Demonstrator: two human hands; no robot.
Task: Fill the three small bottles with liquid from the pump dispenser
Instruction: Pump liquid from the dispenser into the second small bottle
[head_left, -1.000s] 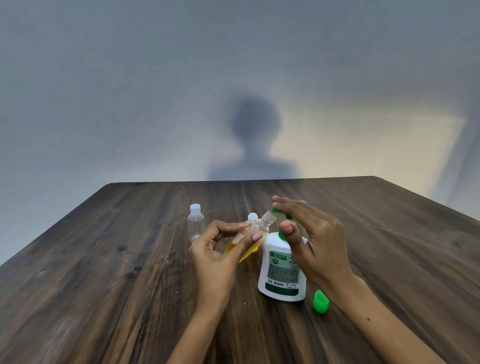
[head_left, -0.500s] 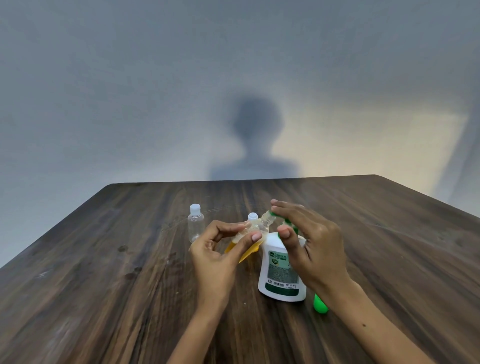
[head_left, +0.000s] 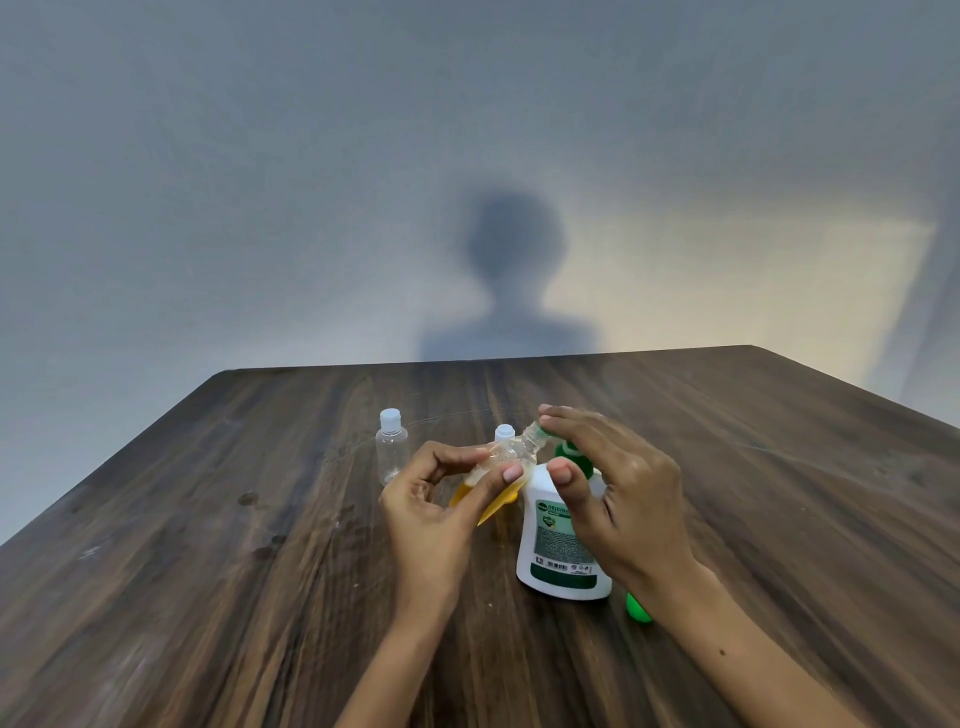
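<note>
My left hand (head_left: 434, 512) pinches a small clear bottle (head_left: 506, 457) tilted sideways, partly filled with yellow liquid, its open neck at the green pump nozzle. A white pump dispenser (head_left: 550, 540) with a green pump head stands on the table (head_left: 208, 545). Over that pump head lies my right hand (head_left: 618, 499), fingers straight on top, thumb against the dispenser's shoulder. An empty capped small bottle (head_left: 390, 452) stands to the left. Behind my left hand only the white cap of another small bottle (head_left: 504, 432) shows.
A loose green cap (head_left: 638, 608) lies on the table right of the dispenser, partly hidden by my right wrist. The dark wooden table ends at a grey wall bearing a person's shadow.
My right hand has come lower on the pump head and my wrist now covers part of the green cap. The left hand and tilted bottle have hardly moved.
</note>
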